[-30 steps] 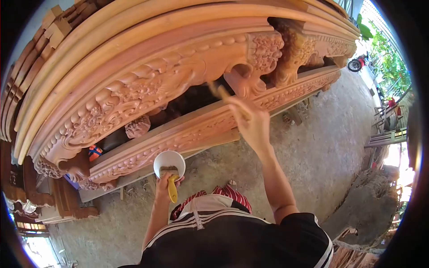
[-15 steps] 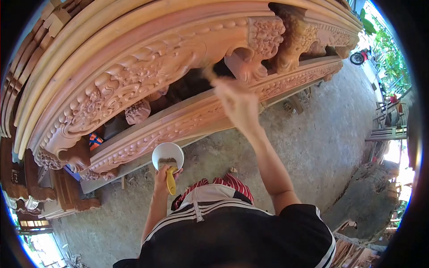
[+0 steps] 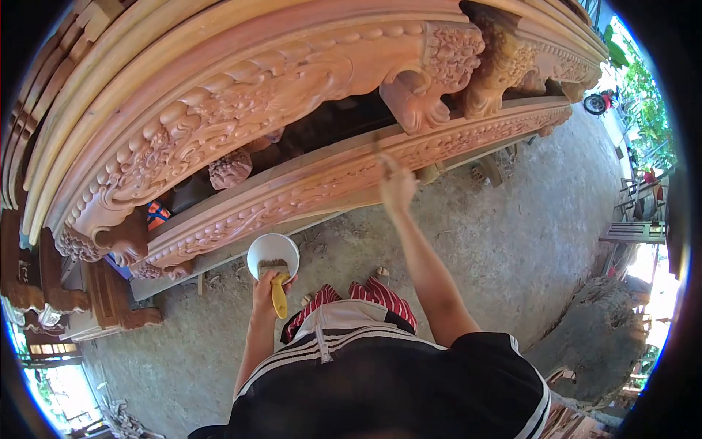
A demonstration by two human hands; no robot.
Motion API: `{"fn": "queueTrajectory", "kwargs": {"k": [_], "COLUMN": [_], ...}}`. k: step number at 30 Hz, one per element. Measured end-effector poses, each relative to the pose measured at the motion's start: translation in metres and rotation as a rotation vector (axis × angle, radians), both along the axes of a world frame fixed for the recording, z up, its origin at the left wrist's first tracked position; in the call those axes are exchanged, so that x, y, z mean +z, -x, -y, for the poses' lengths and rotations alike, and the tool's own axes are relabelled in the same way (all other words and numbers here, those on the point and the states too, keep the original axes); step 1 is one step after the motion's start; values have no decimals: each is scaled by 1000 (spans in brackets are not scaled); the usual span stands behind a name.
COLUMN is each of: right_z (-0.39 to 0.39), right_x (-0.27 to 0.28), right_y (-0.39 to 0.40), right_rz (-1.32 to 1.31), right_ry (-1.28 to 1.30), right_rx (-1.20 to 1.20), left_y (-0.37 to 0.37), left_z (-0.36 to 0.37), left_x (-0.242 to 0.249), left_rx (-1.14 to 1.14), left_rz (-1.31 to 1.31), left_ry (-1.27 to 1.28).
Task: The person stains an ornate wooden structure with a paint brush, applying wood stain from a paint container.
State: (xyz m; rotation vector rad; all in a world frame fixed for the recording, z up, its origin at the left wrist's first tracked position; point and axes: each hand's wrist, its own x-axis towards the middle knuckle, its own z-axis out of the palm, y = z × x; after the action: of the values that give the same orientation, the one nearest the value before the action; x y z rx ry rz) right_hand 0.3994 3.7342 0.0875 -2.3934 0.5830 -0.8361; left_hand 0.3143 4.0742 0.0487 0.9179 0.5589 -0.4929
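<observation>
Red motorbike [image 3: 596, 103] seen parked top right, near green foliage [image 3: 643, 88]. Concrete floor [image 3: 526, 241] w/ wood scraps. Dark carved furniture pcs [image 3: 110, 307] stacked at left. Wooden bench [image 3: 632, 233] seen right.

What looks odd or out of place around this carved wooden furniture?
Nothing looks spilled or broken. One oddity: an orange and blue thing sits tucked inside the carved frame, behind the lower rail. What it is cannot be told.

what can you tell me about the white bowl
The bowl is small, round and white, plain outside, probably plastic. It sits upright in the left hand, low above the concrete floor, in front of the carved wooden rail without touching it. A yellow-handled brush rests in it, bristles inside, handle hanging over the near rim. Its contents cannot be made out.
</observation>
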Motion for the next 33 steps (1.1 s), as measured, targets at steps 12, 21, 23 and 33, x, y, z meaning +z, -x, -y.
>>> {"fn": "queueTrajectory", "kwargs": {"k": [12,21,23,33], "right_z": [21,105,67,12], "right_x": [-63,-57,-67,-64], "right_y": [-4,10,9,37], "right_rz": [259,228,186,-98], "right_ry": [-448,-447,-226,-403], "right_rx": [187,-231,7,340], "left_y": [-11,4,3,-14], "left_z": [17,31,38,42], "left_x": [14,20,26,27], "left_rx": [-23,-55,-36,-178], "left_rz": [0,-43,-42,35], "left_ry": [-38,-163,-153,-153]}}
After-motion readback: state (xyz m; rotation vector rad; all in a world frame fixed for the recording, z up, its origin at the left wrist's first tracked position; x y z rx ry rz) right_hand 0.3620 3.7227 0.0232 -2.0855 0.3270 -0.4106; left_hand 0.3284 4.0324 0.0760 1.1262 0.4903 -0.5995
